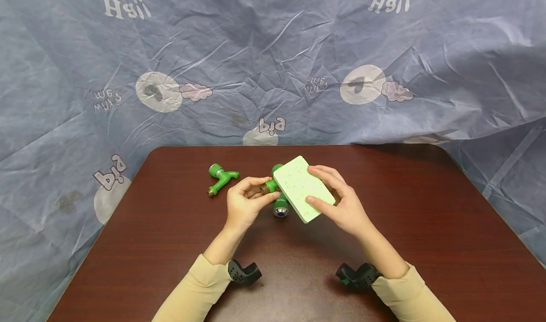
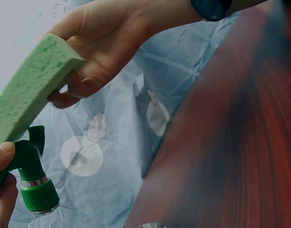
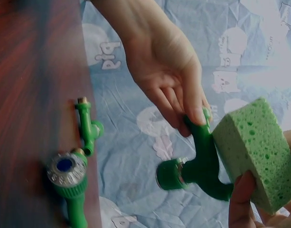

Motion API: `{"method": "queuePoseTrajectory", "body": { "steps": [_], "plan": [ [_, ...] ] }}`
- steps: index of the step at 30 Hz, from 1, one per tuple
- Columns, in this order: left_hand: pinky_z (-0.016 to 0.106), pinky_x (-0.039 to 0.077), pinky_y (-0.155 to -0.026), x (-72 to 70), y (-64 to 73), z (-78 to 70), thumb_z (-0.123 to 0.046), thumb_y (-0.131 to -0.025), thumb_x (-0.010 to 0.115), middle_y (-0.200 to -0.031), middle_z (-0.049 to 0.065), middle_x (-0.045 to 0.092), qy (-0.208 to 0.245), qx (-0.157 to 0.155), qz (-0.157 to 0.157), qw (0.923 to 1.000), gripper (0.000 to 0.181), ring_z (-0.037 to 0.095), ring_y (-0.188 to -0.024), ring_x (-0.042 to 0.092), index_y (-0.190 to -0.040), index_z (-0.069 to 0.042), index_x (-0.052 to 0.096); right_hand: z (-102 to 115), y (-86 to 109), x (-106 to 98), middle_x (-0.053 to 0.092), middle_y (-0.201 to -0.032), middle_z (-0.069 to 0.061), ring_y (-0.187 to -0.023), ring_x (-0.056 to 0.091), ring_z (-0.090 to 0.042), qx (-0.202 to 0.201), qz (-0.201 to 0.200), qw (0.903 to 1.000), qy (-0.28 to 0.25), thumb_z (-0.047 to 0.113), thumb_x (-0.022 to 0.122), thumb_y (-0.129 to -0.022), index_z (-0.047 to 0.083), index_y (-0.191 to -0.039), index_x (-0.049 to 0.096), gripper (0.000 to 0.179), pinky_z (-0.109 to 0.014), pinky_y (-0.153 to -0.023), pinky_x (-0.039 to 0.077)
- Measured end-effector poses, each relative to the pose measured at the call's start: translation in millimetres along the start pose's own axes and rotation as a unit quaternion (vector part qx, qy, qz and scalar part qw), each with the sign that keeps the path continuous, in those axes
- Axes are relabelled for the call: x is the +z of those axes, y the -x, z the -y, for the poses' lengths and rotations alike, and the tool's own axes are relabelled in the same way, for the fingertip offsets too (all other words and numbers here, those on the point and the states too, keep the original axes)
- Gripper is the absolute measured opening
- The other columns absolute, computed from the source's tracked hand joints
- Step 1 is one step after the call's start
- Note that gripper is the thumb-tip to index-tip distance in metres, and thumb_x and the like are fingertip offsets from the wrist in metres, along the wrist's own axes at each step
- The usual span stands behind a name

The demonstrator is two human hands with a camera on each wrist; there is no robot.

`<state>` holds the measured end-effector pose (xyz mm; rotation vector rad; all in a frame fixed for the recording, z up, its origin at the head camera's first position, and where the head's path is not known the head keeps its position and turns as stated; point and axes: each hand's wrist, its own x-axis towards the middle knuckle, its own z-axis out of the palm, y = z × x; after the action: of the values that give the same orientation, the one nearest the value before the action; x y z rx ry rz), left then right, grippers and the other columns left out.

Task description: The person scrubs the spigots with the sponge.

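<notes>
My left hand (image 1: 244, 203) pinches a green plastic tap (image 3: 204, 159) by its brass-threaded end between thumb and fingers, above the table. My right hand (image 1: 343, 201) grips a light green sponge (image 1: 303, 187), thumb on the near face and fingers at the far edge. The sponge is up against the tap and covers part of it in the head view. In the left wrist view, the held tap's ribbed knob (image 2: 39, 195) points down. Another green tap (image 1: 222, 179) lies on the table left of my hands.
The dark red-brown table (image 1: 405, 208) spreads around both hands. In the right wrist view, a further green tap with a chrome and blue cap (image 3: 65, 168) lies on it. A blue patterned cloth (image 1: 273, 66) hangs behind the table. Black wrist devices (image 1: 244, 272) sit at both cuffs.
</notes>
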<state>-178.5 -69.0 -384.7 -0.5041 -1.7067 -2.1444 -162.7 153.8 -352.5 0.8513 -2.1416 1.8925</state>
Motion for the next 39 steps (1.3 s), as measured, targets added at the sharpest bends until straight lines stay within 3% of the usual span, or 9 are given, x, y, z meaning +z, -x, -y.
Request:
{"method": "queuePoseTrajectory", "body": {
  "steps": [6,11,17,20,24,28,34,39],
  "plan": [
    [0.027,0.056,-0.066,-3.1,-2.5,-3.4,0.016,-0.062,0.079,-0.085,0.014,0.068,-0.027,0.010,-0.021,0.9994,0.036,0.011,-0.069,0.065,-0.096,0.012,0.067,4,-1.9,-13,0.040,-0.134,-0.008,-0.100,0.054,-0.016,0.019,-0.041,0.9988,0.018,-0.008,0.066,-0.082,0.002,-0.134,0.051,0.055,-0.021,-0.064,0.055],
    [0.026,0.056,-0.066,-2.0,-2.2,-4.7,0.018,-0.062,0.078,-0.083,0.018,0.067,-0.035,0.008,-0.015,0.9992,0.036,0.009,-0.067,0.063,-0.096,0.014,0.066,8,-3.2,-20,0.043,-0.133,-0.004,-0.096,0.053,-0.016,0.038,-0.074,0.9958,0.039,-0.007,0.067,-0.082,0.004,-0.133,0.052,0.054,-0.018,-0.062,0.053],
    [0.026,0.056,-0.066,-0.5,-0.3,-1.3,0.021,-0.062,0.076,-0.087,0.028,0.065,-0.048,0.009,0.002,0.9988,0.036,0.007,-0.067,0.062,-0.096,0.015,0.065,7,-2.9,-17,0.041,-0.134,-0.005,-0.101,0.053,-0.016,0.048,-0.048,0.9974,0.025,-0.006,0.066,-0.083,0.003,-0.133,0.051,0.053,-0.020,-0.065,0.054],
    [0.025,0.056,-0.066,-0.2,-0.3,-1.8,0.020,-0.062,0.076,-0.085,0.023,0.066,-0.047,0.007,-0.001,0.9989,0.036,0.008,-0.067,0.062,-0.096,0.014,0.066,5,-3.0,-16,0.041,-0.134,-0.006,-0.100,0.053,-0.015,0.044,-0.047,0.9977,0.024,-0.006,0.067,-0.083,0.003,-0.133,0.051,0.054,-0.020,-0.065,0.054],
    [0.025,0.056,-0.064,-1.5,-1.6,-3.3,0.018,-0.062,0.077,-0.081,0.014,0.067,-0.031,0.010,-0.013,0.9994,0.037,0.009,-0.066,0.062,-0.097,0.016,0.064,4,-3.4,-22,0.043,-0.133,-0.005,-0.095,0.053,-0.015,0.033,-0.076,0.9961,0.030,-0.008,0.066,-0.082,0.003,-0.133,0.052,0.054,-0.017,-0.064,0.052],
    [0.023,0.055,-0.062,-3.5,-3.1,-5.5,0.015,-0.063,0.079,-0.084,0.014,0.067,-0.025,0.005,-0.025,0.9994,0.037,0.010,-0.067,0.065,-0.097,0.015,0.065,5,-3.8,-27,0.043,-0.133,-0.006,-0.093,0.052,-0.014,0.030,-0.086,0.9954,0.031,-0.009,0.065,-0.082,0.001,-0.133,0.051,0.053,-0.015,-0.065,0.051],
    [0.018,0.052,-0.057,-7.9,-6.0,-7.8,0.011,-0.066,0.079,-0.082,0.000,0.069,-0.022,-0.023,-0.055,0.9980,0.036,0.012,-0.069,0.067,-0.099,0.011,0.066,6,-5.0,-32,0.045,-0.132,-0.005,-0.094,0.052,-0.015,0.046,-0.097,0.9938,0.030,-0.007,0.065,-0.083,0.002,-0.132,0.052,0.052,-0.015,-0.066,0.050],
    [0.019,0.054,-0.063,-9.1,-7.4,-9.2,0.010,-0.069,0.077,-0.086,-0.001,0.070,0.001,-0.048,-0.075,0.9960,0.035,0.011,-0.073,0.067,-0.100,0.016,0.061,5,-5.3,-34,0.044,-0.133,-0.004,-0.095,0.051,-0.015,0.060,-0.090,0.9937,0.031,-0.005,0.064,-0.084,0.003,-0.133,0.052,0.051,-0.015,-0.066,0.049]
  ]
}}
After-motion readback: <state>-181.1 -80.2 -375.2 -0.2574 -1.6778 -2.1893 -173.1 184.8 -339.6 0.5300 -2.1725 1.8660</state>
